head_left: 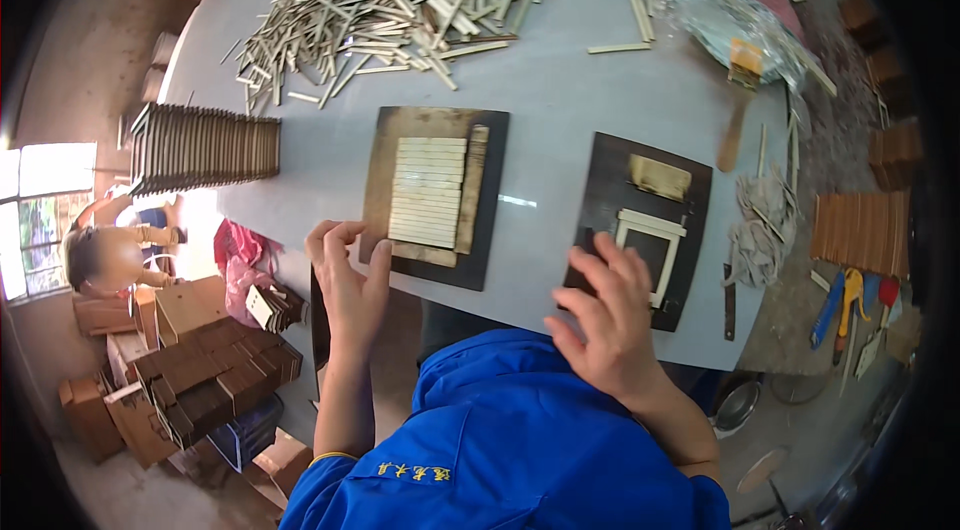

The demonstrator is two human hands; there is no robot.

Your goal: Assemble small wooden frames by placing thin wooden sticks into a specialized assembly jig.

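Note:
My left hand [347,280] is open, thumb and fingers apart with nothing between them, at the near left corner of a dark board. On that board lies a wooden jig [413,123] with a row of pale wooden strips [428,195] set side by side. My right hand [612,320] is open too, its fingers spread over the near left part of a second dark board [610,165]. Beside those fingers sits a small pale rectangular frame [660,227], one corner partly covered by the hand. A wooden block [659,178] lies above the frame.
A large heap of loose strips [400,15] covers the far side of the grey table [545,90]. At left stands a row of dark slats [205,150]. A brush [735,120], a rag [760,230] and a dark flat tool [729,305] lie at right. Another person [110,255] is far left.

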